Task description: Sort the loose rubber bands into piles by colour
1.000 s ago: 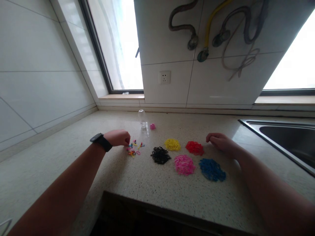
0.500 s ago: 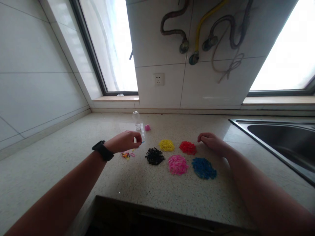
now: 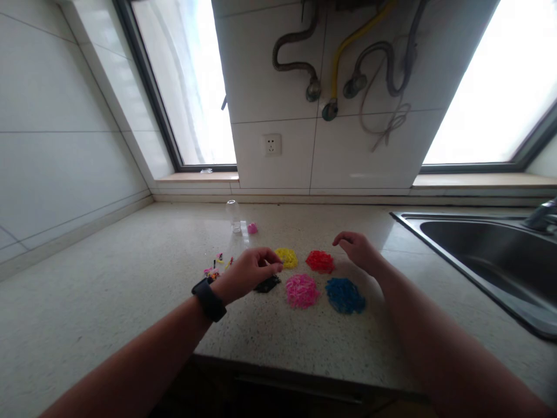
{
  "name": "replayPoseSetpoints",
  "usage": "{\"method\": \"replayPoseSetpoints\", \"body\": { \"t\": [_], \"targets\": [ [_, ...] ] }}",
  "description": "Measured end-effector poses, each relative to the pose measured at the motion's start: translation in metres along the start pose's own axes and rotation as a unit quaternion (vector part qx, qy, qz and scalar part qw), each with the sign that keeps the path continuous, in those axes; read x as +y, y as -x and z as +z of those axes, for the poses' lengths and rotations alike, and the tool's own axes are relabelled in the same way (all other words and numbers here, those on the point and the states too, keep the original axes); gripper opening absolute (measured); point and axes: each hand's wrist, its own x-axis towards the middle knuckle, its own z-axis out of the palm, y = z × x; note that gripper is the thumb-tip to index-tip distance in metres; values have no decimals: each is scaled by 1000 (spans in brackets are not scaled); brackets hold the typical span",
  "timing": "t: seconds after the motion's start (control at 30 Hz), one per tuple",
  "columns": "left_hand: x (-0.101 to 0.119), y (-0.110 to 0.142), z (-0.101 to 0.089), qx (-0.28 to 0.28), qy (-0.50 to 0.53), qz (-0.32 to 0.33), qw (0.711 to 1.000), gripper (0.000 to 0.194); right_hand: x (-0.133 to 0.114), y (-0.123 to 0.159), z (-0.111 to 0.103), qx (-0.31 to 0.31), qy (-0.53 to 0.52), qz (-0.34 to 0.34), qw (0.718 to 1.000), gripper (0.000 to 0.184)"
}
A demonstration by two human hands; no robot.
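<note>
My left hand [image 3: 255,271], with a dark watch on the wrist, hovers over the black pile of small rubber bands [image 3: 266,284] and partly hides it. Its thumb and fingers are pinched; whatever is between the tips is too small to make out. Just beyond the fingertips is a yellow pile of bands [image 3: 286,258]. My right hand [image 3: 354,248] rests beside the red pile [image 3: 320,262], fingers loosely bent and apart, nothing seen in them. Nearer me lie a pink pile [image 3: 301,291] and a blue pile [image 3: 345,295]. Mixed loose bands [image 3: 213,271] lie left of my left hand.
A clear bottle [image 3: 234,217] stands at the back left beside a small pink object [image 3: 252,229]. A steel sink [image 3: 478,244] is set into the counter on the right. The counter's front edge [image 3: 270,368] runs close to me.
My left hand has moved right from the mixed bands to above the black pile, still pinched. My right hand's fingers have loosened a little. The whole view has shifted slightly.
</note>
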Motion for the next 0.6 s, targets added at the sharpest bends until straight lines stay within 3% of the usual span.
{"method": "replayPoseSetpoints", "body": {
  "t": [0.13,0.27,0.4,0.6],
  "targets": [
    [4,-28,36,42,88,25,995,30,-24,12,6,8,-74,-35,997,27],
    [6,-62,59,104,146,39,983,32,-50,24,12,23,-178,-50,982,28],
    [4,-72,69,120,184,43,975,35,-59,27,19,12,-201,-53,978,26],
    [2,-61,68,92,211,39,972,37,-61,30,25,-48,-213,-64,974,29]
  ]
}}
